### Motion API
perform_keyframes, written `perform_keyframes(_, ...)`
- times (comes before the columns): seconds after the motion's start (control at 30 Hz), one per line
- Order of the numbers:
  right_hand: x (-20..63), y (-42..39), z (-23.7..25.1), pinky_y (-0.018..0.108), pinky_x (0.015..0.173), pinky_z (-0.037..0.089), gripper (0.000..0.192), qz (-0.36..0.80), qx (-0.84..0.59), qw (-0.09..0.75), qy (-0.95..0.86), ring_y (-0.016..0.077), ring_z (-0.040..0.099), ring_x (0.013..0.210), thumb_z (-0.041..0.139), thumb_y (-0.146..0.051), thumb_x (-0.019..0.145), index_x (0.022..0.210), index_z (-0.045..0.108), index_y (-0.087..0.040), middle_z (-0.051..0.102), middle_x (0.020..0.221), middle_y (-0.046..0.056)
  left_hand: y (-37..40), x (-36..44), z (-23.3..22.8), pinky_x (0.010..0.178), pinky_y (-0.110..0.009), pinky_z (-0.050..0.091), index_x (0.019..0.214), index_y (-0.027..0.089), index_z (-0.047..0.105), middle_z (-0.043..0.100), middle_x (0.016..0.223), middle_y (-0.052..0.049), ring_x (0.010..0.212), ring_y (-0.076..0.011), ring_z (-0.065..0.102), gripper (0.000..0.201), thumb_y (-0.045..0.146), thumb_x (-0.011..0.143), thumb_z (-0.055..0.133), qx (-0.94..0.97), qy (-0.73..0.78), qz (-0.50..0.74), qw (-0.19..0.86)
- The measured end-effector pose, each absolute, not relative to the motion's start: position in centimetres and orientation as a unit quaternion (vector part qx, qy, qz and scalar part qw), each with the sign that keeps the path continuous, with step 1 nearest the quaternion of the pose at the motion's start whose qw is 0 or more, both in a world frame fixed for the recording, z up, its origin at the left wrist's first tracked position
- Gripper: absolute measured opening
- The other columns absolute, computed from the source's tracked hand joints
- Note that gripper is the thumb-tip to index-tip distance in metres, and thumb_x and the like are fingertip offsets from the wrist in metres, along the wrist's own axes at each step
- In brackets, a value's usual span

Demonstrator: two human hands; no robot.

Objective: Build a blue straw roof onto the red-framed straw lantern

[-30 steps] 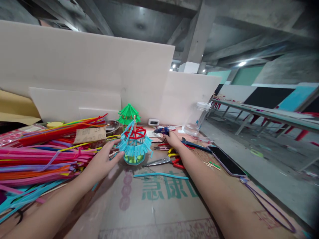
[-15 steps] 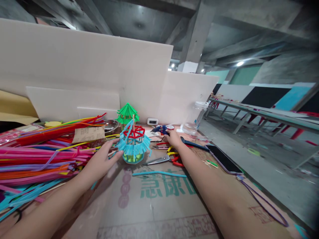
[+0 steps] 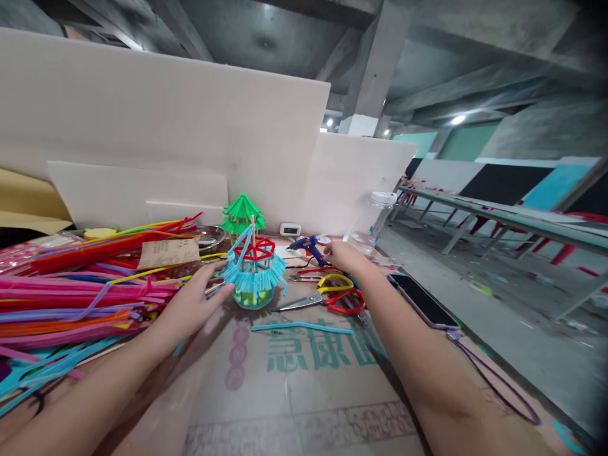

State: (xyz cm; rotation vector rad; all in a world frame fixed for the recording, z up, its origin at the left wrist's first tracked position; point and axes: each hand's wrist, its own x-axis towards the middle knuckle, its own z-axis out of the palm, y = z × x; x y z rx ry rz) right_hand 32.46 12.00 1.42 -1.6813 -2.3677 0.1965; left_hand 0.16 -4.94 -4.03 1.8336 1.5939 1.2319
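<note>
A small pavilion model (image 3: 255,278) with light-blue strip eaves and a red frame stands upright on the cardboard. My left hand (image 3: 202,297) is at its left side, fingers apart and close to the eaves; I cannot tell whether they touch it. My right hand (image 3: 348,257) is just right of a blue glue gun (image 3: 310,246), fingers curled together; what they hold, if anything, is hidden. Scissors (image 3: 339,297) with yellow and red handles lie below that hand. In front of the model lies a light-blue strip (image 3: 301,327).
Bundles of coloured pipe cleaners (image 3: 85,297) cover the left side. A green-roofed model (image 3: 242,214), a small digital clock (image 3: 290,229) and a clear jar (image 3: 375,221) stand along the back. At right lies a phone (image 3: 422,301) with a strap, near the table edge.
My right hand has moved right, off the glue gun, uncovering the scissors' handles. My left hand stays beside the pavilion model.
</note>
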Motion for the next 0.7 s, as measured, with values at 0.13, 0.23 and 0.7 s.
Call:
perform_keyframes(0.13, 29.9, 6.8, 4.9, 0.022, 0.065, 0.044, 0.015, 0.154, -0.439, 0.045, -0.884, 0.0163, 0.066, 0.076, 0.070, -0.026, 0.073, 0.086, 0.075, -0.024, 0.074, 0.084, 0.001, -4.9, 0.0, -4.3, 0.101, -0.045, 0.045, 0.136, 0.017, 0.042, 0.051, 0.139, -0.015, 0.122, -0.0300, 0.054, 0.060, 0.050, 0.087, 0.052, 0.668, 0.576, 0.434, 0.181)
perform_keyframes(0.23, 26.7, 2.0, 5.4, 0.020, 0.064, 0.044, 0.021, 0.232, -0.198, -0.060, -0.950, 0.0150, 0.067, 0.078, 0.065, -0.027, 0.078, 0.097, 0.074, -0.023, 0.074, 0.088, 0.000, -4.9, -0.1, -4.5, 0.102, -0.045, 0.045, 0.136, 0.017, 0.042, 0.050, 0.139, -0.015, 0.122, -0.0294, 0.054, 0.058, 0.047, 0.088, 0.052, 0.673, 0.570, 0.437, 0.178)
perform_keyframes(0.7, 22.8, -4.5, 2.6, 0.025, 0.049, 0.029, 0.011, -0.040, -0.145, -0.013, -0.989, 0.0161, 0.060, 0.058, 0.056, -0.015, 0.081, 0.086, 0.066, -0.014, 0.070, 0.072, 0.007, -4.9, -0.4, -4.2, 0.108, -0.044, 0.039, 0.137, 0.018, 0.042, 0.049, 0.141, -0.015, 0.128, -0.0280, 0.049, 0.058, 0.048, 0.088, 0.052, 0.686, 0.572, 0.423, 0.157)
